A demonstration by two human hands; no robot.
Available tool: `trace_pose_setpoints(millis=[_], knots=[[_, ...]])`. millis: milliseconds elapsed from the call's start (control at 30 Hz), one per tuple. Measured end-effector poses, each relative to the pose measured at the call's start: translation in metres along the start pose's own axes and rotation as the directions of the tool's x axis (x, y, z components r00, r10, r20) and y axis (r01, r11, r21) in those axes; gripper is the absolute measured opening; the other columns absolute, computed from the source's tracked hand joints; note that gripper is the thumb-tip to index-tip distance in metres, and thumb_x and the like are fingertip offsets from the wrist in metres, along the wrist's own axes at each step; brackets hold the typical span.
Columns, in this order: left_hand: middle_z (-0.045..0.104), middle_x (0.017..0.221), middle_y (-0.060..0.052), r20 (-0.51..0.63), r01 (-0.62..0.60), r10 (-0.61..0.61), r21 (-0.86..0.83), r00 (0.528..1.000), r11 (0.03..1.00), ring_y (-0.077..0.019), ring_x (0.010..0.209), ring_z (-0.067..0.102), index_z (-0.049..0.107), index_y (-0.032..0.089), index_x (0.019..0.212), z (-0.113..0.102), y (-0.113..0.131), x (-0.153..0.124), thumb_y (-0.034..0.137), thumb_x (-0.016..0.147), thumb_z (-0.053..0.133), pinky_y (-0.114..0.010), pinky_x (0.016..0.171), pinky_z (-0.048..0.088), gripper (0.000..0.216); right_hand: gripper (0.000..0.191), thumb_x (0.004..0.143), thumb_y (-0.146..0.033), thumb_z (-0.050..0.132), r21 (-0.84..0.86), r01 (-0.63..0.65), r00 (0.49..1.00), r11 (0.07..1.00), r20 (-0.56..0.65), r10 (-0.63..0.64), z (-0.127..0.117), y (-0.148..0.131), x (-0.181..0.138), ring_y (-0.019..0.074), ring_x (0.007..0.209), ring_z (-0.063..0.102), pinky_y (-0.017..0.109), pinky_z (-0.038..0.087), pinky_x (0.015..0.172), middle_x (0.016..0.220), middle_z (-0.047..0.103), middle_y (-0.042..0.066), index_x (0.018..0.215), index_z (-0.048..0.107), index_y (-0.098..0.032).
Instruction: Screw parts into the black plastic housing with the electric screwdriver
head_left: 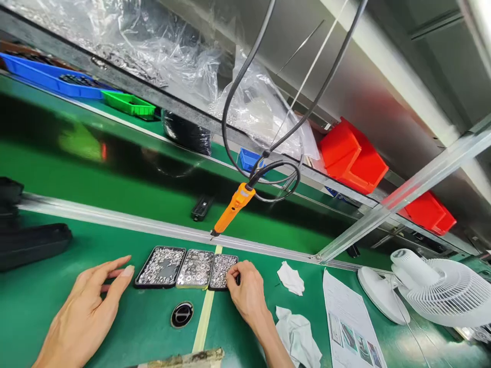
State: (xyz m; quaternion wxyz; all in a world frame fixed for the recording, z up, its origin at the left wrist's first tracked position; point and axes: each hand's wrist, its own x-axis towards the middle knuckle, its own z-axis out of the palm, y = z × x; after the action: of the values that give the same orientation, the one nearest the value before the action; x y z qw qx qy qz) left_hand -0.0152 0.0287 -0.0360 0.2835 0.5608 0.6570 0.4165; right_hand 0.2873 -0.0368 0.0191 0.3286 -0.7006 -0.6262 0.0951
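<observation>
Lying between both hands (86,312) (247,294): three screw trays (190,267).

You will find nothing here that can be read. The printed sheet (347,317) lying on the green bench (115,317) at your right carries lines of text and small pictures, but the print is too small and blurred to make out a single word. The orange screwdriver (232,209) hanging above the trays and the red bins (353,156) on the shelf show no label, brand or number that you can tell.
</observation>
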Motion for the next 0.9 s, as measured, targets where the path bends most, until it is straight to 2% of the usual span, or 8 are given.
trace_pose_setpoints(millis=[100, 167, 267, 433, 533, 633, 833, 900], knots=[[0.059, 0.127, 0.0, 0.022, -0.012, 0.013, -0.009, 1.0, 1.0, -0.0277, 0.1, 0.066, 0.063, 0.037, 0.129, -0.006, 0.01, -0.006, 0.076, 0.092, 0.042, -0.048, 0.091, 0.055, 0.058, 0.01, 0.095, -0.019, 0.062, 0.158, -0.051, 0.996, 0.986, 0.077, 0.039, -0.017, -0.014, -0.018, 0.0147, 0.073, 0.05, 0.027, 0.038, 0.07, 0.081, 0.06, 0.0, 0.089, 0.069, -0.017], [0.058, 0.13, 0.0, 0.029, -0.017, 0.017, -0.013, 0.999, 1.0, -0.0257, 0.102, 0.065, 0.063, 0.035, 0.131, -0.008, 0.015, -0.008, 0.072, 0.094, 0.043, -0.044, 0.094, 0.053, 0.056, 0.015, 0.096, -0.028, 0.062, 0.264, -0.089, 0.977, 0.961, 0.209, 0.033, -0.032, -0.027, -0.039, 0.0132, 0.068, 0.047, 0.025, 0.038, 0.065, 0.075, 0.056, -0.002, 0.088, 0.069, -0.018], [0.057, 0.133, 0.0, 0.046, -0.012, 0.012, -0.018, 0.999, 1.0, -0.0238, 0.102, 0.063, 0.064, 0.032, 0.131, -0.009, 0.021, -0.01, 0.069, 0.096, 0.044, -0.042, 0.094, 0.051, 0.055, 0.009, 0.09, -0.024, 0.068, 0.368, -0.137, 0.929, 0.92, 0.37, -0.01, -0.052, -0.046, -0.072, 0.0119, 0.069, 0.047, 0.025, 0.036, 0.065, 0.075, 0.055, -0.002, 0.083, 0.071, -0.02], [0.057, 0.132, -0.002, 0.05, -0.022, 0.024, -0.033, 0.998, 0.999, -0.0232, 0.103, 0.062, 0.063, 0.028, 0.133, -0.01, 0.028, -0.013, 0.067, 0.098, 0.046, -0.041, 0.097, 0.05, 0.055, 0.009, 0.09, -0.017, 0.072, 0.274, -0.098, 0.887, 0.957, 0.46, -0.041, -0.056, -0.053, -0.105, 0.0114, 0.074, 0.054, 0.026, 0.037, 0.067, 0.078, 0.055, -0.002, 0.086, 0.073, -0.024], [0.057, 0.132, -0.004, 0.037, -0.032, 0.033, -0.034, 0.999, 0.999, -0.0235, 0.104, 0.063, 0.06, 0.025, 0.135, -0.011, 0.029, -0.014, 0.066, 0.099, 0.046, -0.04, 0.093, 0.051, 0.057, 0.01, 0.094, -0.021, 0.071, 0.282, -0.04, 0.904, 0.959, 0.419, -0.085, -0.047, -0.048, -0.111, 0.0109, 0.078, 0.06, 0.026, 0.041, 0.069, 0.082, 0.058, -0.002, 0.09, 0.076, -0.028], [0.057, 0.133, -0.004, 0.035, -0.048, 0.049, -0.029, 0.998, 0.998, -0.0233, 0.106, 0.063, 0.061, 0.025, 0.134, -0.011, 0.028, -0.013, 0.066, 0.099, 0.047, -0.039, 0.091, 0.051, 0.055, 0.013, 0.097, -0.023, 0.068, 0.341, 0.084, 0.937, 0.936, 0.291, -0.191, -0.042, -0.044, -0.112, 0.0121, 0.076, 0.061, 0.028, 0.042, 0.067, 0.084, 0.059, 0.0, 0.097, 0.08, -0.03], [0.058, 0.132, -0.002, 0.032, -0.07, 0.071, -0.03, 0.997, 0.997, -0.0217, 0.104, 0.064, 0.062, 0.025, 0.133, -0.013, 0.026, -0.013, 0.065, 0.1, 0.047, -0.039, 0.094, 0.05, 0.054, 0.021, 0.1, -0.017, 0.064, 0.351, 0.175, 0.932, 0.92, 0.241, -0.27, -0.051, -0.039, -0.114, 0.016, 0.084, 0.064, 0.033, 0.049, 0.077, 0.093, 0.067, 0.001, 0.11, 0.077, -0.031], [0.058, 0.13, -0.001, 0.035, -0.056, 0.057, -0.022, 0.998, 0.998, -0.021, 0.1, 0.063, 0.063, 0.027, 0.133, -0.013, 0.028, -0.014, 0.065, 0.099, 0.047, -0.039, 0.094, 0.05, 0.053, 0.022, 0.099, -0.014, 0.065, 0.324, 0.265, 0.924, 0.908, 0.185, -0.336, -0.051, -0.036, -0.115, 0.0164, 0.081, 0.061, 0.036, 0.046, 0.079, 0.091, 0.068, 0.001, 0.111, 0.075, -0.029]])
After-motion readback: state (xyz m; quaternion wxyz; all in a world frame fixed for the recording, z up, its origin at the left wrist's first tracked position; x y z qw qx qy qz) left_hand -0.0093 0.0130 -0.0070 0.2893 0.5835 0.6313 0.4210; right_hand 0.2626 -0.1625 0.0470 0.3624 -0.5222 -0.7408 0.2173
